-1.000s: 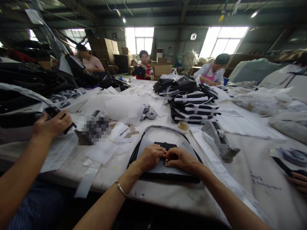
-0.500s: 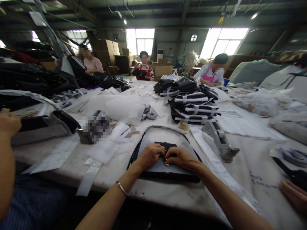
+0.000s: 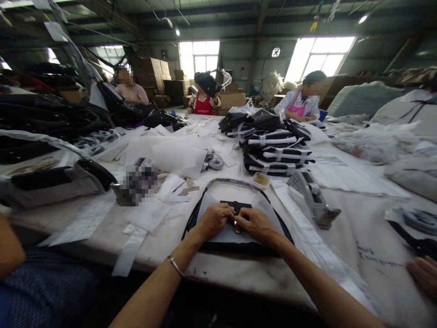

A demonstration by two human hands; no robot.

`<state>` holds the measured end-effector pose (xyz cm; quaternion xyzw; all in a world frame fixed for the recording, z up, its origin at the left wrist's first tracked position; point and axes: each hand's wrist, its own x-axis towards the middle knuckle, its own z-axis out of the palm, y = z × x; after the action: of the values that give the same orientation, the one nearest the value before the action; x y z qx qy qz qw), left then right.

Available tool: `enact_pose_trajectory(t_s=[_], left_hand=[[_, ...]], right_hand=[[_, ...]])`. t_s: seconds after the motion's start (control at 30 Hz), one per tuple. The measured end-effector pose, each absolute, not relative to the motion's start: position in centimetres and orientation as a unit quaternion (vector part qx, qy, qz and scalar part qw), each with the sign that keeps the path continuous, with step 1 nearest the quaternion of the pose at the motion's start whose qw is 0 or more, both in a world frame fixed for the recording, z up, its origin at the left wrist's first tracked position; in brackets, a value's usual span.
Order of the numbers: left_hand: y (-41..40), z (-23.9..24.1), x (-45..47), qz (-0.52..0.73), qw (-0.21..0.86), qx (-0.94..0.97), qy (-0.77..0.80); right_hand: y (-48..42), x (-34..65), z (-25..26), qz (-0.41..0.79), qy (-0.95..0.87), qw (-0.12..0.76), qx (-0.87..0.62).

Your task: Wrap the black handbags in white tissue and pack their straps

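Here the person's left hand [image 3: 214, 219] and right hand [image 3: 254, 223] meet over a flat black bag [image 3: 235, 237] that lies on the worktop [image 3: 341, 237] close to its near edge, about midway along it. The fingers of both hands are curled shut and pinch a small gold-coloured clasp [image 3: 236, 226] on the bag's front, the fingertips of the two hands nearly touching each other. A pale sheet covers much of the bag's face under the hands, and the bag's black strap [image 3: 228, 183] arcs away from it toward the middle of the worktop. Just beyond the strap sits a small shallow tray [image 3: 261, 180], and to the right of it a grey tape dispenser [image 3: 312, 197]. Farther in stands a stack of black bags [image 3: 275, 152] wrapped with white bands. A co-worker's fingers [image 3: 423, 272] show at the right edge.
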<state>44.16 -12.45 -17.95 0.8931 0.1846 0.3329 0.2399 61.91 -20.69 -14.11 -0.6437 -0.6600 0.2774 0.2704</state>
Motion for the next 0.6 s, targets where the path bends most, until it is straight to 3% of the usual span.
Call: enact_pose_trajectory(t_s=[0.17, 0.27, 0.43, 0.6], left_hand=[[-12.2, -18.2, 44.2, 0.338, 0.247, 0.891, 0.173], [-12.1, -18.2, 44.2, 0.343, 0.251, 0.889, 0.171], [-12.5, -17.5, 43.9, 0.347, 0.254, 0.887, 0.166], [-12.6, -17.5, 43.7, 0.351, 0.256, 0.890, 0.140]], right_hand=[[-20.2, 64.0, -13.9, 0.370, -0.578, 0.402, -0.606], [-21.0, 64.8, -12.8, 0.383, -0.580, 0.375, -0.613], [-24.0, 63.7, -12.6, 0.225, -0.743, 0.246, -0.581], [-26.2, 62.4, -14.7, 0.065, -0.782, 0.278, -0.555]])
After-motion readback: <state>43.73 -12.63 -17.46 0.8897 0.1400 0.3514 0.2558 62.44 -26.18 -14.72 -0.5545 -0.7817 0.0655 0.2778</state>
